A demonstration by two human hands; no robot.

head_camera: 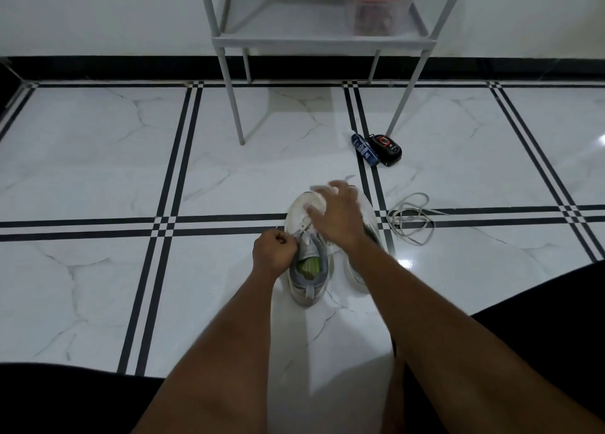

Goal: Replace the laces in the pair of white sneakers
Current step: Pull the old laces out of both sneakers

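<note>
Sneakers sit side by side on the white marble floor (98, 171), toes pointing away from the person. The left sneaker (307, 270) shows a grey collar and tongue and a green insole inside its opening; its white toe cap lies just under the right hand. The right sneaker (358, 270) is mostly hidden beneath the right forearm, with only its white side and heel showing.

The left hand (274, 252) is curled into a fist at the left edge of the left sneaker's opening, its grip narrow and closed at the top eyelets; it seems to pinch the lace (304, 225) there, though the lace end inside the fingers is too small to make out. The right hand (334, 214) hovers over the toe of the same shoe with fingers spread and blurred, its grip wide and holding nothing that can be seen.

A loose lace (411, 217) lies in a tangled loop on the floor to the right of the shoes, apart from them. Farther off, near a leg of a grey metal shelf (322, 39), lie a dark blue packet (365, 150) and a black packet (386, 148), touching each other. A clear box with a red lid (381, 4) stands on the shelf.
</note>
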